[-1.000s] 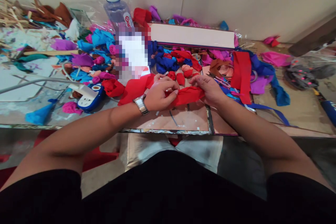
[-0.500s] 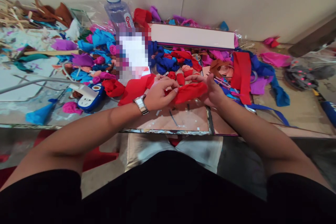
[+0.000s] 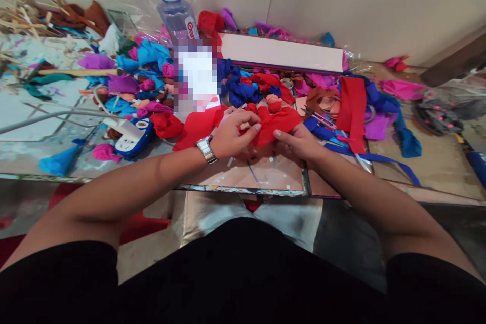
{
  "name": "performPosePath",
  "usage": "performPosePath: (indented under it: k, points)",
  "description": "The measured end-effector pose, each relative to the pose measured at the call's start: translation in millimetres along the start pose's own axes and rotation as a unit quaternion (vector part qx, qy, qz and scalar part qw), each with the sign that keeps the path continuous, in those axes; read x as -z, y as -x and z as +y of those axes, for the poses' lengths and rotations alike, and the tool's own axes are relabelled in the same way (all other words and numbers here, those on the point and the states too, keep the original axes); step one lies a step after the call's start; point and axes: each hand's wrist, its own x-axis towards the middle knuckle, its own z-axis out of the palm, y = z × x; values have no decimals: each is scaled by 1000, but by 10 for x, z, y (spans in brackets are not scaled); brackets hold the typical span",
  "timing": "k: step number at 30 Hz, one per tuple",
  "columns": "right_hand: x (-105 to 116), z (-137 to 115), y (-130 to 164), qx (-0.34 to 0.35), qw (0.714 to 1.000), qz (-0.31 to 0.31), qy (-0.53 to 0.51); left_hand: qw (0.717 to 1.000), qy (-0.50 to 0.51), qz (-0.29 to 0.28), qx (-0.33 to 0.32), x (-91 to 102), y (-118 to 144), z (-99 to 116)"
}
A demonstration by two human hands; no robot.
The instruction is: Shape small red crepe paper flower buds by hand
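Both hands work at the centre of the frame: the left hand (image 3: 231, 136) pinches the red paper strip (image 3: 275, 122) with its fingers closed on it, and the right hand (image 3: 299, 140) grips the strip's underside. The strip sits just above the surface (image 3: 266, 174), with small red paper rolls (image 3: 266, 105) just behind and a water bottle (image 3: 176, 12) at upper left.

A pixelated white-and-purple block (image 3: 196, 81) blots out whatever stands just behind the red crepe-paper strip (image 3: 277, 124), and covers the lower part of the clear plastic water bottle (image 3: 176, 12). The left hand (image 3: 231, 136) hides one end of that strip; the right hand (image 3: 299, 143) lies partly beneath it, so its fingertips cannot be seen. A dark blue cylinder (image 3: 479, 164) is cut off at the right edge. The bundle of pale wooden sticks (image 3: 18, 12) runs out at the left edge.
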Motion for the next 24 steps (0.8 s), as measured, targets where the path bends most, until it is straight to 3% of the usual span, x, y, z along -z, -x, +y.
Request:
performPosePath:
  k: [7, 10, 19, 24]
  points:
    - [-37, -44, -18, 76, 997, -18, 19, 999, 35, -23, 3, 21, -13, 20]
    - [-14, -52, 5, 73, 996, -33, 25, 997, 63, -33, 4, 31, -13, 26]
    - [-74, -204, 53, 46, 998, 6, 32, 995, 87, -54, 0, 38, -29, 29]
    - [-17, -169, 62, 85, 995, -36, 35, 992, 109, -62, -4, 48, -27, 38]
